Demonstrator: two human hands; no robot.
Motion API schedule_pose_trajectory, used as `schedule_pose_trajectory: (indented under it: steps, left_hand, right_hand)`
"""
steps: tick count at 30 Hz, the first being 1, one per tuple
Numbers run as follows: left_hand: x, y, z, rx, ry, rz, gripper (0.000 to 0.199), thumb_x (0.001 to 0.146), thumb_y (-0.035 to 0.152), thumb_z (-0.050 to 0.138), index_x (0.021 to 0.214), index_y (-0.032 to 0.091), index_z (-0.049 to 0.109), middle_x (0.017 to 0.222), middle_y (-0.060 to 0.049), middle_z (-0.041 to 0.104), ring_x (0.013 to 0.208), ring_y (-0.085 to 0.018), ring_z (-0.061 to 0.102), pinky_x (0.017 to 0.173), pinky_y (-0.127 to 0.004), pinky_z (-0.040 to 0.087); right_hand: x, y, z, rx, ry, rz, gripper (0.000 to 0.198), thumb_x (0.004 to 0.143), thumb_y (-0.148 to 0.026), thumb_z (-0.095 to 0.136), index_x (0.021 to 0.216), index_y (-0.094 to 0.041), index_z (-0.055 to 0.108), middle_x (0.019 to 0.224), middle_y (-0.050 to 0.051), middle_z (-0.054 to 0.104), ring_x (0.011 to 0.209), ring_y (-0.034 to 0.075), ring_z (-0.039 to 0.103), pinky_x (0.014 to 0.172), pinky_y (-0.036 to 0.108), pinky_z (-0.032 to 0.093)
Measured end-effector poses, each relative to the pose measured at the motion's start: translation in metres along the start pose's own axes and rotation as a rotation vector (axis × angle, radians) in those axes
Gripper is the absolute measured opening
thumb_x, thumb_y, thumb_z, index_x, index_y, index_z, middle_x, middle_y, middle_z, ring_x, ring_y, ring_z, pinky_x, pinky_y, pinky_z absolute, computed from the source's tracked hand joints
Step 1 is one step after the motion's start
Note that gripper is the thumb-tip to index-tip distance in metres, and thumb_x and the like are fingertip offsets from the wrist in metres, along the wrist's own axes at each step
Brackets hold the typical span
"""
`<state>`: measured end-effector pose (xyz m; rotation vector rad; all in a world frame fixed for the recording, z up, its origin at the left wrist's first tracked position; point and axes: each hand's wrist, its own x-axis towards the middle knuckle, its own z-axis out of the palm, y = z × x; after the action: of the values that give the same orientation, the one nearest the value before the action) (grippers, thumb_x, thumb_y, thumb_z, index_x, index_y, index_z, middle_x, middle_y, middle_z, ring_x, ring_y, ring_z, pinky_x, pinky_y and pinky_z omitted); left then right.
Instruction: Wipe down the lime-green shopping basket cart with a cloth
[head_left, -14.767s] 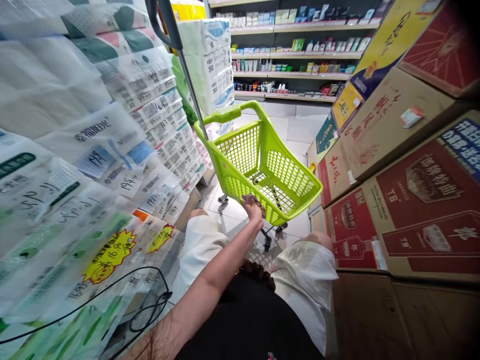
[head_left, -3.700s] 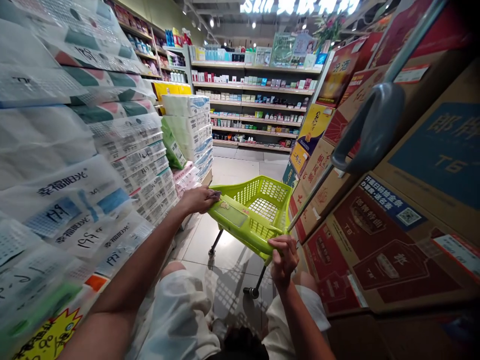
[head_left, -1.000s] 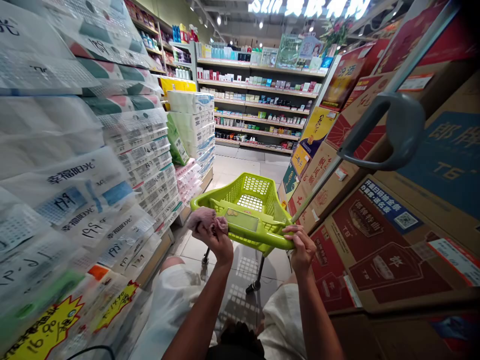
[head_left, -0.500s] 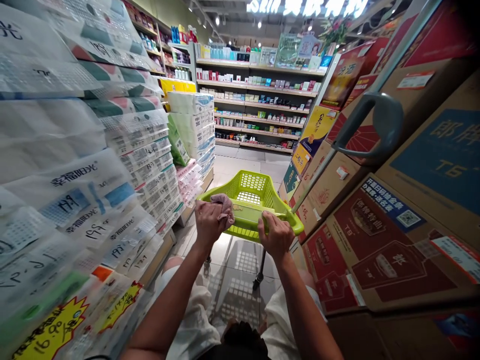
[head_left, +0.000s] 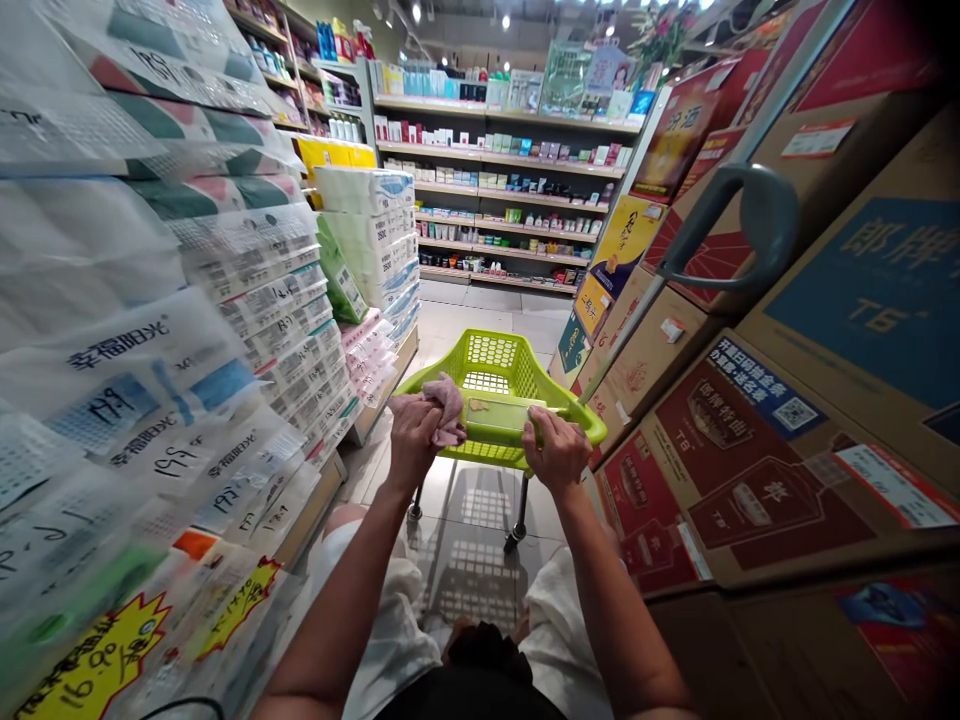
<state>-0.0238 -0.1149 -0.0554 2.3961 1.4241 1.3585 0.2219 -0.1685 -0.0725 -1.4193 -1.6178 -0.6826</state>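
A lime-green plastic shopping cart [head_left: 491, 350] stands in front of me in the aisle, its basket sides full of holes. My left hand [head_left: 414, 432] is closed at the left end of the cart's handle, with a crumpled pinkish cloth [head_left: 448, 412] pinched in its fingers. At the right end, my right hand [head_left: 556, 447] wraps its fingers round the cart handle [head_left: 495, 418]. Between the hands the handle's pale flat panel shows. The cart's thin legs and wheels [head_left: 514, 540] rest on the tiled floor.
Stacked packs of tissue paper [head_left: 277, 300] line the left side. Cardboard cartons [head_left: 780, 470] are piled close on the right, where a grey looped handle on a pole [head_left: 731, 230] leans across. Ahead, shelves [head_left: 510, 160] hold small boxes and bottles. Pale floor tiles [head_left: 480, 300] lead there.
The view has tipped down and shifted slightly, so the shelves sit higher and the overhead sign is out of sight. Both hands stay on the cart handle, the cloth still in the left.
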Motion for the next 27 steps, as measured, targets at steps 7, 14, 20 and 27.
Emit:
schedule_pose_trajectory:
  steps: [7,14,20,27]
  left_hand:
    - [0.014,0.011,-0.031,-0.001,-0.129,0.073,0.035,0.082,0.057,0.075,0.078,0.023,0.067,0.125,-0.012,0.065,0.125,-0.033,0.057,0.111,-0.055,0.044]
    - [0.053,-0.011,-0.043,-0.019,-0.255,-0.054,0.03,0.095,0.05,0.057,0.098,0.021,0.06,0.099,-0.006,0.067,0.089,-0.021,0.065,0.078,-0.033,0.052]
    - [0.021,-0.034,-0.012,0.05,0.177,-0.148,0.028,0.099,0.047,0.049,0.091,0.021,0.056,0.091,-0.009,0.061,0.095,-0.027,0.061,0.092,-0.044,0.051]
    - [-0.043,-0.007,0.069,-0.324,0.559,-0.228,0.036,0.093,0.041,0.058,0.119,0.017,0.058,0.131,-0.021,0.055,0.139,-0.034,0.047,0.121,-0.053,0.034]
  right_hand:
    - [0.001,-0.003,0.003,-0.02,0.004,-0.011,0.029,0.102,-0.034,0.05,0.111,-0.02,0.073,0.109,0.007,0.081,0.088,0.019,0.074,0.081,0.031,0.042]
    - [0.0,-0.003,0.002,-0.003,0.019,-0.027,0.026,0.101,-0.031,0.053,0.112,-0.019,0.073,0.111,0.008,0.08,0.094,0.019,0.076,0.083,0.031,0.044]
    - [0.003,0.002,0.002,0.007,0.114,-0.086,0.022,0.099,-0.029,0.057,0.106,-0.018,0.074,0.103,0.006,0.082,0.086,0.017,0.078,0.078,0.029,0.048]
    - [0.006,0.013,0.004,0.044,0.121,-0.074,0.023,0.098,-0.028,0.054,0.1,-0.02,0.076,0.101,0.005,0.083,0.083,0.017,0.079,0.075,0.029,0.053]
